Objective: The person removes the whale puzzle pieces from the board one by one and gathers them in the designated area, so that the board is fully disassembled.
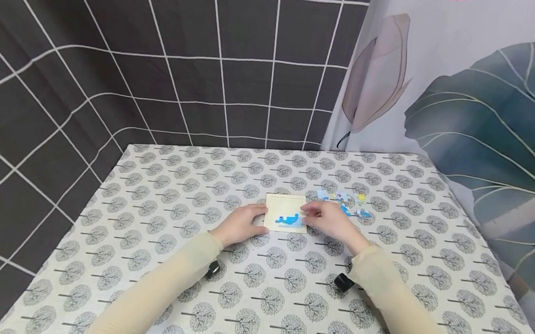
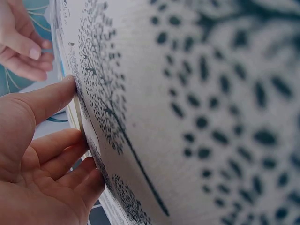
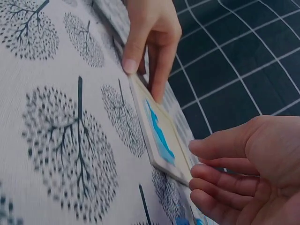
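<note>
A small square wooden puzzle tray (image 1: 277, 204) lies on the tabletop. Joined blue puzzle pieces (image 1: 290, 220) fill part of its near side, also visible as a blue shape (image 3: 160, 136) in the right wrist view. My left hand (image 1: 240, 225) holds the tray's left side, with the thumb at the near corner and the fingers farther back. Beside the right edge is my right hand (image 1: 331, 221), its fingers loosely bent. No piece shows between those fingers in the right wrist view. Whether they touch the rim is hard to tell.
Several loose puzzle pieces (image 1: 345, 210), blue, white and yellow, lie behind and to the right of the tray, partly behind the right hand. A tree-print cloth (image 1: 258, 277) covers the table. A dark gridded curtain (image 1: 241, 80) hangs behind, with a leaf-patterned one (image 1: 490, 128) at the right.
</note>
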Tool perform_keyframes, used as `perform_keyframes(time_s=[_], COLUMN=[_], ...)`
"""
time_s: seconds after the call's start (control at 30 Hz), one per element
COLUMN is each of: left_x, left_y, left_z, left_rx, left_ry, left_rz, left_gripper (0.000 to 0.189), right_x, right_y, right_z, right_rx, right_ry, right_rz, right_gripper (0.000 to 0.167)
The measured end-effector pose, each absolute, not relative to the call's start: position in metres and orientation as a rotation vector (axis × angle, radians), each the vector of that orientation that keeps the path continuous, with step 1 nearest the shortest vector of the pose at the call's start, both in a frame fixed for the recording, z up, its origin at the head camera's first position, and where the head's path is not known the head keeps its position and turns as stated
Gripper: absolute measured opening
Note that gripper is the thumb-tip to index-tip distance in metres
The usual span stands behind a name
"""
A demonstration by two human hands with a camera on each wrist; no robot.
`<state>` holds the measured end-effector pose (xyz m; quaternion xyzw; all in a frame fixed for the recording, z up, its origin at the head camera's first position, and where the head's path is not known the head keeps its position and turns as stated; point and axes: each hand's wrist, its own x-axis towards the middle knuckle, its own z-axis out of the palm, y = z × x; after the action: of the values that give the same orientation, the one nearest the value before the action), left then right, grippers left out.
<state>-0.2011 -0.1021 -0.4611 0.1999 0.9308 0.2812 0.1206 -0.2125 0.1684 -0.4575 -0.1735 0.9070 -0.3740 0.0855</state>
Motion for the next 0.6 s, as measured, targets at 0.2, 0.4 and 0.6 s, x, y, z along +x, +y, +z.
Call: perform_keyframes(time_s=[0.2,0.4,0.6], left_x=[-0.201,-0.201,-0.201], left_y=[-0.101,-0.101,-0.101], left_z=[-0.460,-0.460,-0.461], left_rx=[0.584,0.601,0.594], left_ry=[2.718,2.719,2.715], left_rz=[0.812,0.814,0.833], left_gripper=[0.066,0.065,0.065], right_x=[-0.213,-0.211,-0.212], right_y=[0.149,0.139,0.133], right_z=[-0.458,-0.461,-0.465], right_rx=[-0.555,-0.616,-0.658], right_ry=[2.680,2.712,2.761], right_rz=[-1.082,-1.037,-0.971], right_gripper=[0.037,0.034,0.033])
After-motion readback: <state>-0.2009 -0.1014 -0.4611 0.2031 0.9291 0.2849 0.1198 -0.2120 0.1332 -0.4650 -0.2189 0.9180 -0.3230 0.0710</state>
